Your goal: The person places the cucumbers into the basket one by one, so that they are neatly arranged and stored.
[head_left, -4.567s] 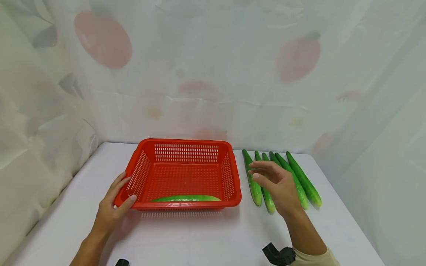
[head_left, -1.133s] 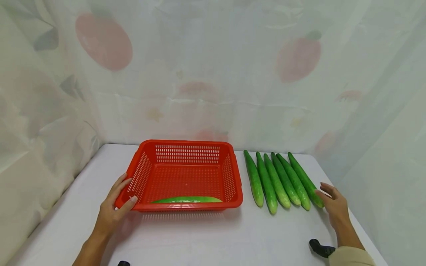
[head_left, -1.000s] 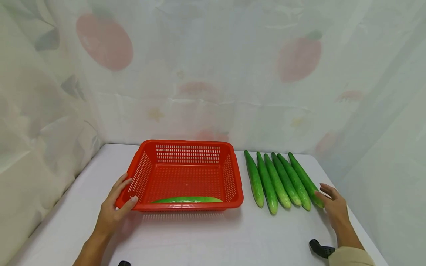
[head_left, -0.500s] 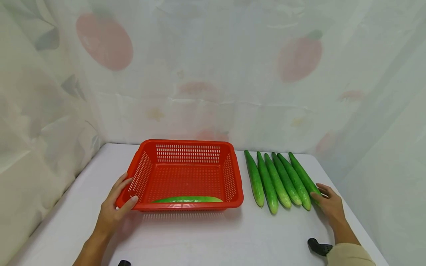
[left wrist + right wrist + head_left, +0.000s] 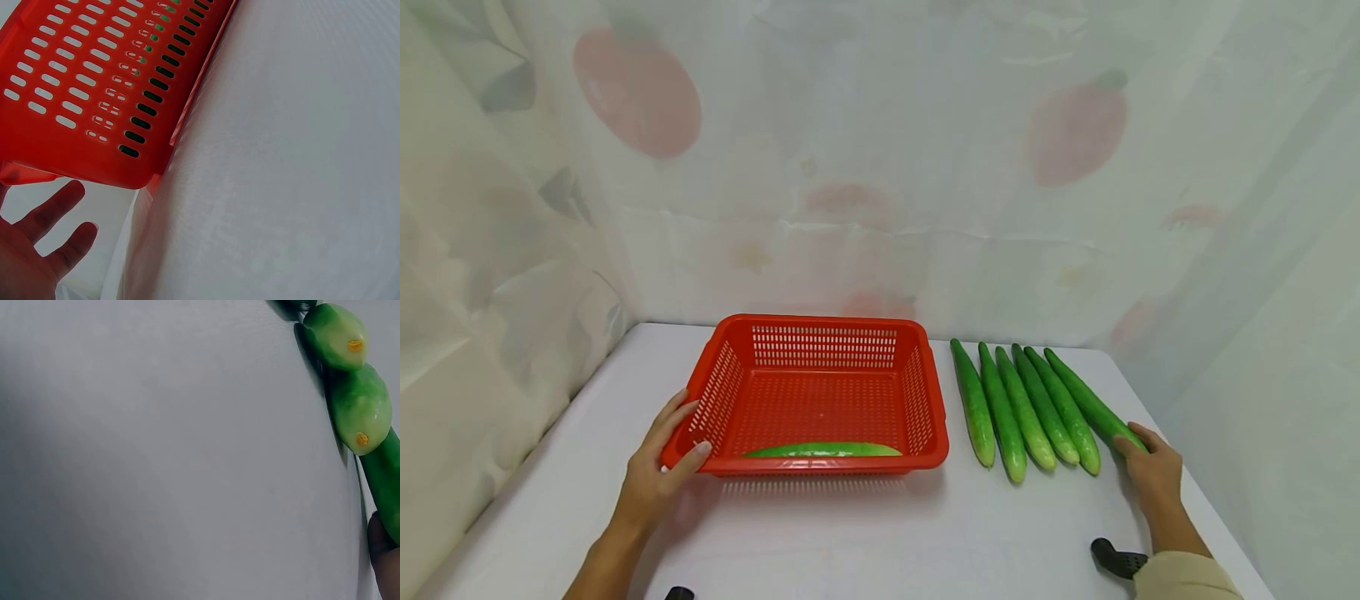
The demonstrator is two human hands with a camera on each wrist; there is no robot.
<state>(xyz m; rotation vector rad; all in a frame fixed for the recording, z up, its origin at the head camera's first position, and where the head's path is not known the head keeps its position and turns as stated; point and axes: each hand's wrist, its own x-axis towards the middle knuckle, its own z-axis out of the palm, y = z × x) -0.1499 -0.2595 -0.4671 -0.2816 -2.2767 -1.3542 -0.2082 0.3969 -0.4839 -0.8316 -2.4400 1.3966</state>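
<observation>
Perhaps risks slippage by gripping a long green cucumber off-centre in right hand, resting spread left hand on red rectangular plastic basket.

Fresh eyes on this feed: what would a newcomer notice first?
The bright red basket stands out left of centre in the head view, one cucumber along its near side. Next come six green cucumbers to its right, the right hand gripping the rightmost cucumber.
</observation>
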